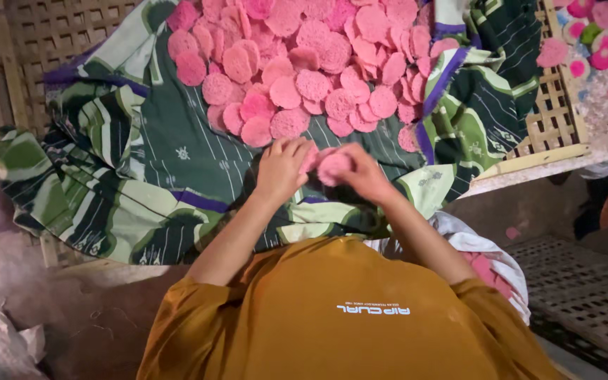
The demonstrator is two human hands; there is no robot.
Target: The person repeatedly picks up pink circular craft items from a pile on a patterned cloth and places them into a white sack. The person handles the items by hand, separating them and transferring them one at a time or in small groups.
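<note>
Pink discs (332, 167), thin, round and rough like pressed wafers, sit pinched between both hands near the front edge of the woven bamboo rack (554, 119). The right hand (364, 172) is curled shut on a small stack of them; the left hand (281, 167) closes its fingers against the same stack from the other side. Such brittle rounds seem best held by the rims, lightly, and kept flat. A big heap of pink discs (311, 63) lies toward the far edge on a green patterned cloth (149, 176), soft and creased.
</note>
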